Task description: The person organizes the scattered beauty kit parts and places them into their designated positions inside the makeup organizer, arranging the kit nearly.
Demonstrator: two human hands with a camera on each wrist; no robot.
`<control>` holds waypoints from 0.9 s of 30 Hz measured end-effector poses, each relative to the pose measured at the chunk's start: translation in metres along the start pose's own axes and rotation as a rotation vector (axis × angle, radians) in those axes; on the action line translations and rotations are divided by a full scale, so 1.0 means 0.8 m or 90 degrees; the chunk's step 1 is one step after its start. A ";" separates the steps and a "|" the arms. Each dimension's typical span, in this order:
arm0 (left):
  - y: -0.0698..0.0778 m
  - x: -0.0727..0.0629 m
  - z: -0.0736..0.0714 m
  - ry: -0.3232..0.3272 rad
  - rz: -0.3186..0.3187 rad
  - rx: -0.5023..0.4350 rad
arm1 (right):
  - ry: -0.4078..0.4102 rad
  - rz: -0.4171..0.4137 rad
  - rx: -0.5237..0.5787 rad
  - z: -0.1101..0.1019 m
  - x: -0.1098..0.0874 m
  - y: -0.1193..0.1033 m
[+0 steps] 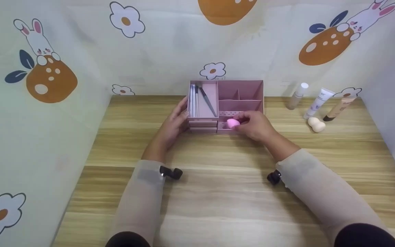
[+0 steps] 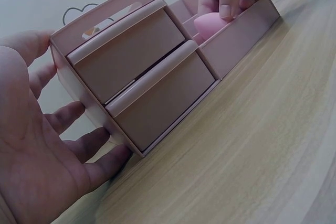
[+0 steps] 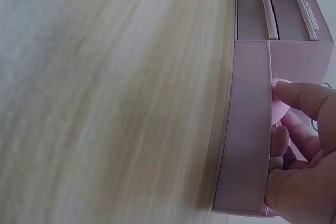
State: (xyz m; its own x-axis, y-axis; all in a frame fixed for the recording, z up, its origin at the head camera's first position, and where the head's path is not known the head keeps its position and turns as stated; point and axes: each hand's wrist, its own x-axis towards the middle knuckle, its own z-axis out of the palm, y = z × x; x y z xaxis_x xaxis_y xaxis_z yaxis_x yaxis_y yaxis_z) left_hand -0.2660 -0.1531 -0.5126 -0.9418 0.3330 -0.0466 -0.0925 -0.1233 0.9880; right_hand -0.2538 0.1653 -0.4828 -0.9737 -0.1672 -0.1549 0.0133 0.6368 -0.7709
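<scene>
A pink box [image 1: 240, 92] sits at the back of the wooden tabletop [image 1: 214, 192], near a wall cloth [image 1: 170, 51] with bunnies and flowers. Some thin brushes [image 1: 208, 101] lie in its left tray. Off to the right are a small bottle [image 1: 297, 97] with a white cap, a white tube [image 1: 318, 104], a tan tube [image 1: 339, 109] with a dark cap, and a pale sponge [image 1: 316, 124] shaped like a peanut. These are well apart from the box.

The right hand [image 1: 257, 126] pinches a pink sponge [image 1: 232, 123] between its thumb and fingers. The sponge is at the box's front right part, just behind the low front wall. That wall hides the sponge's bottom, so I can't tell if it touches the floor of the box. The left hand [image 1: 175, 125] has its fingers spread, and their tips touch the box's left side.

The box's long side runs left to right. The sponge's smaller end seems to point left, but the hand covers a lot of it.

The left wrist view shows two drawers [image 2: 163, 98] from the front, one over the other, each with a long handle. From the head view, only their top edges show.
</scene>
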 end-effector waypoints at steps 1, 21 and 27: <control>0.000 0.000 0.000 0.000 -0.001 -0.001 | -0.001 0.000 -0.004 0.000 0.000 0.000; 0.001 -0.001 0.001 0.011 -0.018 0.000 | 0.005 -0.022 0.019 -0.002 0.000 0.004; 0.000 0.001 0.001 0.006 -0.015 0.005 | 0.011 -0.015 0.045 -0.010 -0.004 0.001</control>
State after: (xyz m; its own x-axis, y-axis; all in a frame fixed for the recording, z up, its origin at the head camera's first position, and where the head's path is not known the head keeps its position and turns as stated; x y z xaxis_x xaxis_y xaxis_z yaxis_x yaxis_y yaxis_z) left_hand -0.2665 -0.1525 -0.5124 -0.9421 0.3276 -0.0715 -0.1124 -0.1074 0.9878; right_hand -0.2522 0.1721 -0.4779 -0.9778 -0.1681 -0.1254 0.0053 0.5780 -0.8160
